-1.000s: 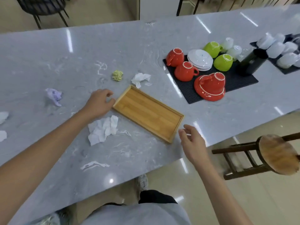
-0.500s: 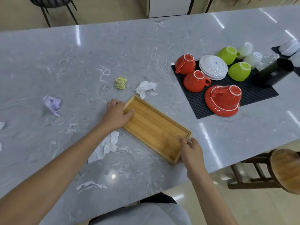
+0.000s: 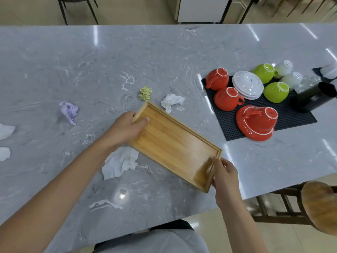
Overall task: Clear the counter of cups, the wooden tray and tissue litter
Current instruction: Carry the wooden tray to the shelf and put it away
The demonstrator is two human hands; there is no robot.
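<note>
No readable text, labels, brands, numbers or signs are showing anywhere. A small dark mark on the stacked white saucers (image 3: 248, 84) is appearing too tiny and blurred to read.

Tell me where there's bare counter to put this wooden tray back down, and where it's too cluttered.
The far half of the counter, beyond the green tissue wad, is bare. So is the near right corner between the black mat and the edge. It is crowded around the wooden tray: a white tissue beyond it, another under the left hand.
</note>
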